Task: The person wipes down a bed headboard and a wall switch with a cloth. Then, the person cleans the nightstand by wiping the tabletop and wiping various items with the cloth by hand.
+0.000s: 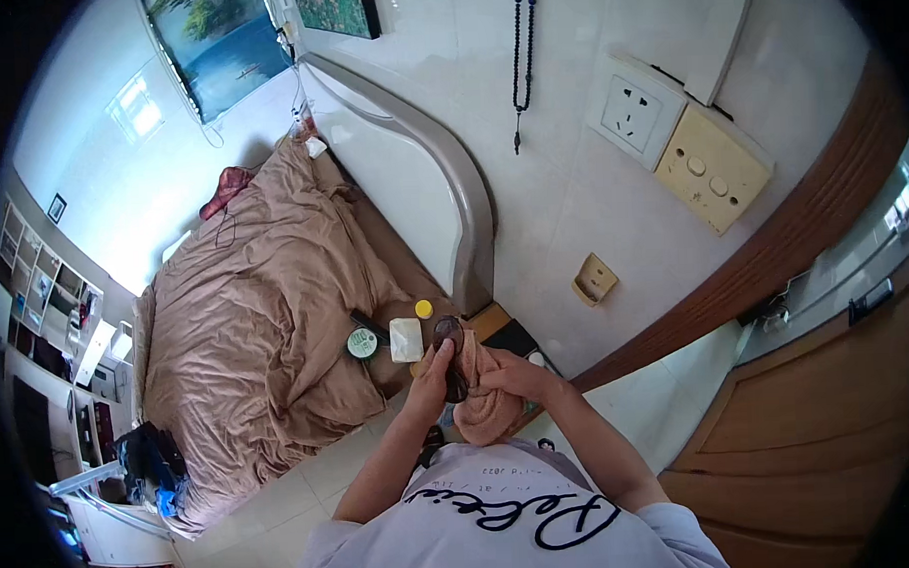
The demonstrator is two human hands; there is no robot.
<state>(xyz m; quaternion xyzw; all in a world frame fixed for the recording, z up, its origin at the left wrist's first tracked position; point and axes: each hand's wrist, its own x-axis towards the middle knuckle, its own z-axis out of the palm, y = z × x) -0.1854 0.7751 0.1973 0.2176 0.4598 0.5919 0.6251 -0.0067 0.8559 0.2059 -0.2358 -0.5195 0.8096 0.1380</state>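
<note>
My left hand (pixel 430 371) grips a pair of dark brown-tinted glasses (pixel 448 330), probably sunglasses, held with one lens above the other. The thumb lies against the upper lens. In my right hand (pixel 519 375) is a bunched peach-coloured towel (pixel 487 414), which hangs down in front of my shirt. Its upper part touches or lies close beside the glasses; the exact contact is hidden by my fingers. Beyond my left hand, on the bed's edge, are a white soft packet (pixel 406 340), a round container with a green-and-white top (pixel 362 343) and a yellow cap (pixel 424 309).
A bed with a rumpled brown duvet (pixel 274 290) spreads to the left, its pale headboard (pixel 397 158) against the wall. A small bedside table (pixel 493 322) stands just past my hands. On the right are a wall socket (pixel 632 112), light switches (pixel 710 171) and a wooden door (pixel 812 422).
</note>
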